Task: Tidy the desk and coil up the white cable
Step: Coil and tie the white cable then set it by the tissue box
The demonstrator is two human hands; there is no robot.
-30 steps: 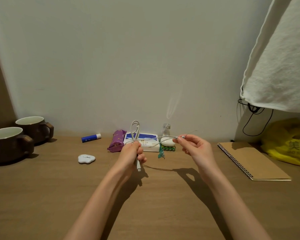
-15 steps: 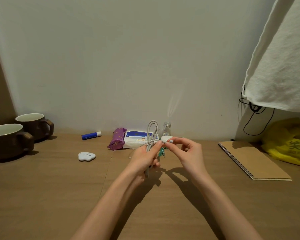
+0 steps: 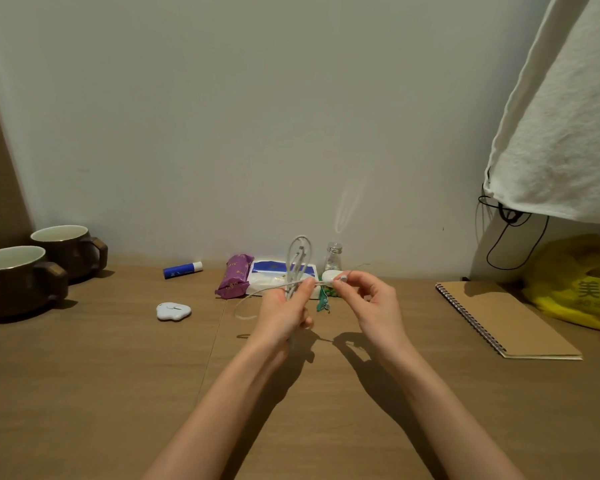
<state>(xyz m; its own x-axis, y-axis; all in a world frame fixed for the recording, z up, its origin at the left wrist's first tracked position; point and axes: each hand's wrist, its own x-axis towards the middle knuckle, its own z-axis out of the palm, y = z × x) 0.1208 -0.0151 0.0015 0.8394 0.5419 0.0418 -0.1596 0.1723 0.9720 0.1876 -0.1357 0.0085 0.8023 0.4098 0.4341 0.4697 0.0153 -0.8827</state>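
The left hand (image 3: pixel 283 315) is curled into a fist around the gathered turns of the white cable (image 3: pixel 292 277), thumb pressed along the bundle. The loops stand upright above the fist, held in the air over the middle of the desk (image 3: pixel 118 375) so they cannot spring apart. The right hand (image 3: pixel 373 303) pinches the cable's free end between thumb and forefinger, its other fingers loosely bent, just beside the left thumb. That end seems to be held taut so the last length can be wound around the bundle or tucked into it. One slack loop sags to the left of the fist. The coil looks nearly finished.

The rest of the tidying appears untouched. Two brown mugs (image 3: pixel 14 278) sit at the far left, and a blue glue stick (image 3: pixel 182 270) and a tissue pack (image 3: pixel 274 271) lie by the wall. A spiral notebook (image 3: pixel 510 320) lies to the right.
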